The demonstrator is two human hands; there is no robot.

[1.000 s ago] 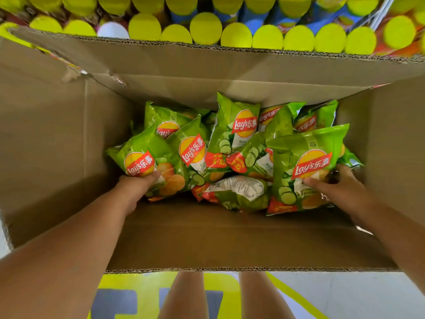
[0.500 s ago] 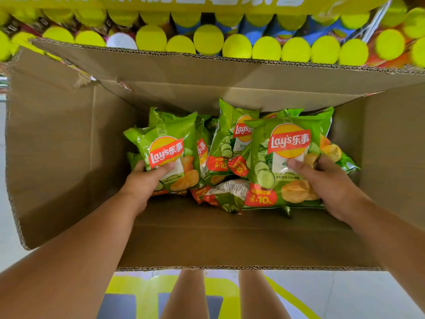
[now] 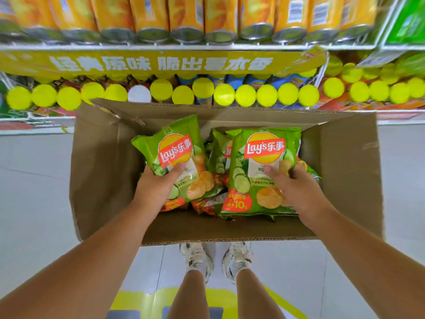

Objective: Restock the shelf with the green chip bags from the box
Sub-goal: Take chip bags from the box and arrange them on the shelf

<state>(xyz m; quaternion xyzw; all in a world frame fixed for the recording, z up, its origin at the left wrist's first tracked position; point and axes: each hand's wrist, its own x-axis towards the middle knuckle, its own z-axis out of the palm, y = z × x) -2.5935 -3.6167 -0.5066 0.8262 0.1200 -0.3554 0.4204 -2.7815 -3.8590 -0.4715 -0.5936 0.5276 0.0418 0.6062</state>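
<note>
Both bags [image 3: 177, 157] lifted from box [image 3: 103, 171]; shelf [image 3: 184, 47] ahead.

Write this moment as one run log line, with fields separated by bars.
step: lift bags from box | left hand: holds green chip bag | right hand: holds second green chip bag | shelf: not yet restocked

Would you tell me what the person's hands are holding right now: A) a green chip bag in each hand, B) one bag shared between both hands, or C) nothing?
A: the left hand grips one green chip bag and the right hand grips another.
</note>
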